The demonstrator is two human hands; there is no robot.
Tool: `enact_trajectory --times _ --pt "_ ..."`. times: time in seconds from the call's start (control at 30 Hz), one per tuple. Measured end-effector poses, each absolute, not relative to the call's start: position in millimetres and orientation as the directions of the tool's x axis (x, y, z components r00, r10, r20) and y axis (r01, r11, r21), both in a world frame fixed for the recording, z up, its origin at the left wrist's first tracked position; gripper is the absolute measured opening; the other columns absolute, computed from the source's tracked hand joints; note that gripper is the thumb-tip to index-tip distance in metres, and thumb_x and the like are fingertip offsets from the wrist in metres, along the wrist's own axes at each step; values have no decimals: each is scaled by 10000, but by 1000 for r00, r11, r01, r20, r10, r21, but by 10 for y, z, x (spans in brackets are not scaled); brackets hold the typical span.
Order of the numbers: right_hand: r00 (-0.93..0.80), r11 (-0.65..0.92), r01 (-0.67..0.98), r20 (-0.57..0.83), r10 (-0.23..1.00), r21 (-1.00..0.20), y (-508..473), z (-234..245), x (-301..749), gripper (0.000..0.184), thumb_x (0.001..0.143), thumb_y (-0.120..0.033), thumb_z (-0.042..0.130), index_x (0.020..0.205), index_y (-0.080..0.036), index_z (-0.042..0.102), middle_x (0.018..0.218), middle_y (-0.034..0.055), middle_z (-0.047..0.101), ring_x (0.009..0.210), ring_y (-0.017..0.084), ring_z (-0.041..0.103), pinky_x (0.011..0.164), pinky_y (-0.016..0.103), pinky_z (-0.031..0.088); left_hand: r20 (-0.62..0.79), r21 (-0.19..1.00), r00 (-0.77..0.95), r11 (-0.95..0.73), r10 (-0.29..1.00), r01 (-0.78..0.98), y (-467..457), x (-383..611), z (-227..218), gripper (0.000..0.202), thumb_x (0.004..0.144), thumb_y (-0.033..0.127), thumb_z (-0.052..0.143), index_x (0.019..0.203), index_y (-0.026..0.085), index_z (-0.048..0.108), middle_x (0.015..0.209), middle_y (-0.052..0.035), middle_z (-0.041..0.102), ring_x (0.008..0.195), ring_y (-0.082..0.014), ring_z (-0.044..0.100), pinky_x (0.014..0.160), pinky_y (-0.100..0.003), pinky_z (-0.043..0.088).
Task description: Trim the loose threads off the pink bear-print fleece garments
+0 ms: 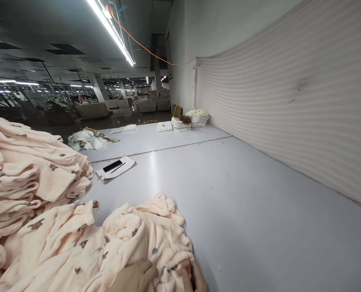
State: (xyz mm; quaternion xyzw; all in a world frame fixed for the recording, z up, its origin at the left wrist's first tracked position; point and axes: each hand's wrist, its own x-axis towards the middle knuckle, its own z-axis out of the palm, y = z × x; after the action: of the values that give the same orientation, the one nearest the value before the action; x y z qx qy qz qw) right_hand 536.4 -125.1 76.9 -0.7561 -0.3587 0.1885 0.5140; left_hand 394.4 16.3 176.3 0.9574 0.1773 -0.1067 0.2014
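A peach fleece garment with small brown bear-like prints lies crumpled at the near edge of the table. My left hand rests on its front part, fingers together and bent into the cloth, fingertips hidden. At the garment's right edge, my right hand has its fingers curled around a gathered fold; the frame's bottom cuts off part of the hand. More of the same printed fleece spreads to the left, and a tall folded pile of it rises there.
A dark phone and a pen lie on a paper pad. White cloth scraps sit further back left. Stacked white pieces stand at the table's far end. Striped cloth covers the right wall. The pale table has a seam across it.
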Motion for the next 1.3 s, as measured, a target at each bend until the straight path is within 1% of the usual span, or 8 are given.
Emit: enact_trajectory --times 0.17,0.33,0.53,0.73,0.87,1.0,1.17,1.3 --pt "744 -301 336 56 666 -893 -1118 693 5596 211 700 -172 568 867 -234 682 893 47 705 830 229 678 700 269 512 -332 253 847 -826 415 504 127 4136 1826 440 842 497 435 727 167 703 757 -150 712 779 -348 665 713 -431 468" --pt "736 -220 323 97 670 -921 -1026 934 5672 83 789 -217 514 792 -207 596 737 0 663 689 163 631 637 207 484 -304 225 806 -785 507 578 50 4357 1642 378 629 424 696 877 139 693 885 -158 696 845 -377 637 749 -477 472" --pt "681 -43 382 250 688 -923 -987 1185 5521 71 784 -282 541 763 -217 563 676 -21 590 618 149 572 577 200 450 322 360 795 -843 514 400 -30 4362 1432 424 693 282 642 1091 187 530 1015 -118 607 974 -313 557 867 -475 436" --pt "639 117 505 461 616 -855 -902 1339 5511 122 805 -197 508 840 -247 613 787 -6 641 728 154 622 672 204 481 584 308 686 -900 434 308 136 4220 1445 461 768 98 498 1216 194 449 1163 -135 539 1085 -276 520 879 -405 466" --pt "655 -54 664 546 522 -745 -883 1489 5658 114 814 -193 500 869 -245 586 838 22 618 754 172 632 657 232 499 491 432 734 -863 469 262 217 4189 1594 346 822 73 447 1112 230 553 1047 -90 591 983 -245 551 834 -391 474" --pt "632 -99 658 475 612 -747 -818 1564 5617 157 808 -217 462 886 -246 595 810 18 564 669 164 624 573 240 500 323 577 779 -764 538 289 251 4204 1648 336 809 64 438 1072 219 578 979 -71 610 954 -241 560 864 -436 464" --pt "600 -111 623 382 703 -775 -808 1631 5446 287 805 -325 554 1083 -318 623 851 5 564 708 174 646 598 248 512 364 553 769 -786 525 275 237 4205 1601 296 819 74 448 1051 205 578 935 -69 597 896 -238 553 801 -426 466" --pt "606 -178 601 299 737 -779 -802 1705 5425 160 825 -374 566 948 -325 656 866 -6 535 686 156 634 577 239 501 452 458 752 -848 480 266 214 4192 1559 310 813 55 431 1021 212 599 909 -71 597 834 -234 548 727 -398 455"
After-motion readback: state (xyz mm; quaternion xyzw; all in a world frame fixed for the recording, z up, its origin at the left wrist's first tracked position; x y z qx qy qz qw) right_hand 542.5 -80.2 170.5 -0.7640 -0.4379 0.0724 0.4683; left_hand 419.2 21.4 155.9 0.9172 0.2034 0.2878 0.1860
